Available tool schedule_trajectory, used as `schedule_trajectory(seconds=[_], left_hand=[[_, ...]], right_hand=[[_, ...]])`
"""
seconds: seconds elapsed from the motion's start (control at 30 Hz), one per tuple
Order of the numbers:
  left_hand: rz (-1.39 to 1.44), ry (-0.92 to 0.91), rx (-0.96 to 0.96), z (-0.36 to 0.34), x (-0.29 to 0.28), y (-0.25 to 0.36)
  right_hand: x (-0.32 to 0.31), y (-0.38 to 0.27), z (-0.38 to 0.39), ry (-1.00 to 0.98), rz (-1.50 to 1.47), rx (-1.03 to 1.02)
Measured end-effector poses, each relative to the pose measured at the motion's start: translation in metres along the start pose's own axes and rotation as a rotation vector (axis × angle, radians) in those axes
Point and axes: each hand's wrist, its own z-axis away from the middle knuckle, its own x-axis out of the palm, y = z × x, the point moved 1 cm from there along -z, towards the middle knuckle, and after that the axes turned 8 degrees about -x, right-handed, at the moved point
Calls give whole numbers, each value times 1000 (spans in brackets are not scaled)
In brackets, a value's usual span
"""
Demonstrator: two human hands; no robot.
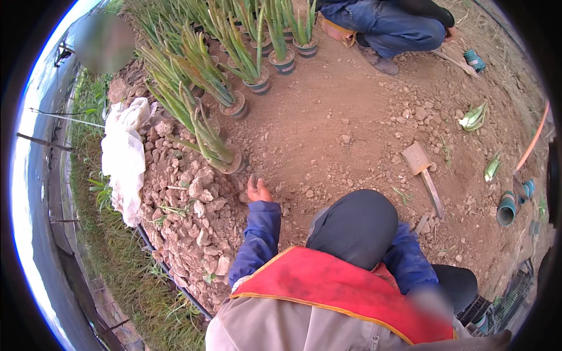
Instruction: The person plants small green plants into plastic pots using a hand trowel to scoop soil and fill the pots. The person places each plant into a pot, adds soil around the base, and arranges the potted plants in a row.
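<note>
My left hand [258,191] is low over the soil just below the nearest potted spiky succulent [222,153], its fingers apart and nothing visible in them. My blue left sleeve runs down toward the lower edge. My right hand is hidden behind my dark bent knee [351,225] and body; only the blue right sleeve [404,251] shows. Rows of similar green plants in dark pots [284,64] stand at the upper left.
Another person [386,29] crouches at the top. A trowel [417,158] lies on the right, near cut leaves [472,120], empty pots [505,210] and an orange pole [533,134]. Rubble [199,231] and a white sack [123,164] border the left.
</note>
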Motion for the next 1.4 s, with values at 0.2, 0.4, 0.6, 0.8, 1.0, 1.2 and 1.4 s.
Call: schedule_trajectory(seconds=[0.2,0.4,0.6,0.8,1.0,1.2,1.4], left_hand=[[-1184,-141,507,78,54,-5],[-1449,-356,346,95,31,-16],[-1558,-399,322,78,23,-57],[-1571,-394,437,75,47,-37],[-1582,-447,537,74,78,-37],[-1584,-476,600,79,103,-30],[-1583,-480,607,83,115,-22]], right_hand=[[-16,103,-8,184,211,9],[-53,88,-10,364,406,-28],[-165,75,-2,557,575,-104],[-320,-4,70,722,807,-155],[-396,-34,227,918,1033,-10],[-414,26,346,1164,833,301],[-431,61,339,1270,794,274]])
